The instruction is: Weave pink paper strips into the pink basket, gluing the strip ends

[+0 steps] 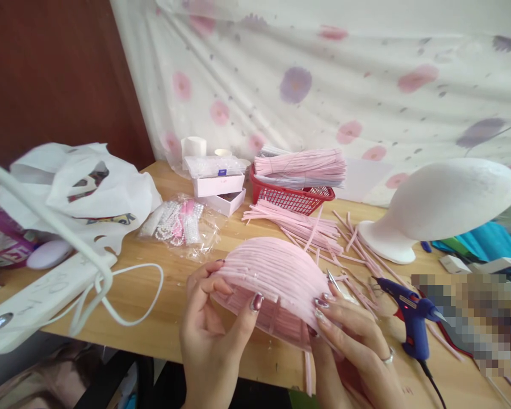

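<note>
A domed pink cap (276,264) built from rows of pipe cleaners is held up above the front of the table, tilted so its hollow underside partly shows. My left hand (221,318) grips its left rim, thumb at the lower edge and fingers behind. On the right rim my right hand (344,335) presses, fingertips on the outside and thumb beneath. One loose pink strand hangs below the cap near the right hand. A pointed metal tip, perhaps of scissors or tweezers, shows behind the right fingers. The blue glue gun (413,318) stands right of that hand.
Pink pipe cleaners (298,224) lie before a red basket (289,193) filled with more bundles. A white foam head (447,199) stands at right. Bagged pearl strings (183,221), small white boxes (219,184), a power strip (46,295) and a white plastic bag (85,187) are to the left.
</note>
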A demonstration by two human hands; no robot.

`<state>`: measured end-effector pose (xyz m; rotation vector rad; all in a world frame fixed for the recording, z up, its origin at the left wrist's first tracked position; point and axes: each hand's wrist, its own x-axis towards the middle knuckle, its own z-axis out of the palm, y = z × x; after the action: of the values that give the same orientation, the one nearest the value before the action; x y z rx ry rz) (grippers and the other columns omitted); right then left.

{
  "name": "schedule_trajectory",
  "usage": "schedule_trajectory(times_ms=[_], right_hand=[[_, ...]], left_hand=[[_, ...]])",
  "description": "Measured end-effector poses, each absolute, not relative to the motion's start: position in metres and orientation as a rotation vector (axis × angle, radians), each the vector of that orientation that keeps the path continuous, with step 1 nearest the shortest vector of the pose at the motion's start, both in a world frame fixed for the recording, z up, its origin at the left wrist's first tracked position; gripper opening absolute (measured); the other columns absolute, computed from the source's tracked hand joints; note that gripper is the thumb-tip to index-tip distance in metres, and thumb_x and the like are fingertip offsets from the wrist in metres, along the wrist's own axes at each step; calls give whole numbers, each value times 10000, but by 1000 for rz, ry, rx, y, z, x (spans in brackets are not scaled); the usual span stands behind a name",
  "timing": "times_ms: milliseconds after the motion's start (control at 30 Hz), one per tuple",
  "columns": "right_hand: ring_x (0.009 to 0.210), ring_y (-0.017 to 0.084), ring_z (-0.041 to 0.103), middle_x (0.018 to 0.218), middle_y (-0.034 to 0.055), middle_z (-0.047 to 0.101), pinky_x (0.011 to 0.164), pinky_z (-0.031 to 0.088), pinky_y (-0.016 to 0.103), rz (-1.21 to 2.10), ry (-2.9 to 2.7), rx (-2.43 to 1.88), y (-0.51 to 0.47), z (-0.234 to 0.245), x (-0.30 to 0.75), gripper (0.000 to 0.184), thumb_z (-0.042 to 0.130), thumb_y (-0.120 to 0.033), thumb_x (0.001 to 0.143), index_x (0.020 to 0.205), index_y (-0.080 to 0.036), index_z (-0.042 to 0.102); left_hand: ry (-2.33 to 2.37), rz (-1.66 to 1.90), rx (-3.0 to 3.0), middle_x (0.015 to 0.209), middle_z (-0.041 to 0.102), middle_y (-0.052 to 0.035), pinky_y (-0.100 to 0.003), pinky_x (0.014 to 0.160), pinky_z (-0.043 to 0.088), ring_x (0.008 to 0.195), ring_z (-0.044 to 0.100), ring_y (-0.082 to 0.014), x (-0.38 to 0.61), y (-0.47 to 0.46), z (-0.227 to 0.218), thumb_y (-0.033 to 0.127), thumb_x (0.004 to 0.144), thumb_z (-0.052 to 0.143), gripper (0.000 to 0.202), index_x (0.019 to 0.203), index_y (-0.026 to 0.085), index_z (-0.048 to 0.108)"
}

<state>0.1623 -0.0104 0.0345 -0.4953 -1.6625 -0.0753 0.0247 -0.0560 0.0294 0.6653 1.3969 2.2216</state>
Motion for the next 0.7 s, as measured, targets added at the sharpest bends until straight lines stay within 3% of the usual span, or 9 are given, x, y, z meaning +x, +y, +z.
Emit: schedule_trajectory(times_ms=[300, 700], right_hand=[[860, 198, 744, 963, 53, 765, 823, 660, 422, -81, -1649, -506, -11, 32, 163, 298, 728, 89, 778, 959, -146, 756], [850, 202, 744, 952, 53, 754, 787, 666, 427, -87, -1645, -518, -15, 32, 161, 297, 707, 75, 800, 977, -160, 750]], left_hand=[[1350, 2265, 573, 1215, 645, -39, -330, 1025, 543, 1170, 656, -195, 24, -52, 32, 325, 681, 944, 595, 1124, 260, 552], [1310, 2196, 692, 1226, 641, -33, -280, 961, 542, 1118, 662, -187, 17, -56, 27, 356, 710, 957, 453, 1038, 243, 664]])
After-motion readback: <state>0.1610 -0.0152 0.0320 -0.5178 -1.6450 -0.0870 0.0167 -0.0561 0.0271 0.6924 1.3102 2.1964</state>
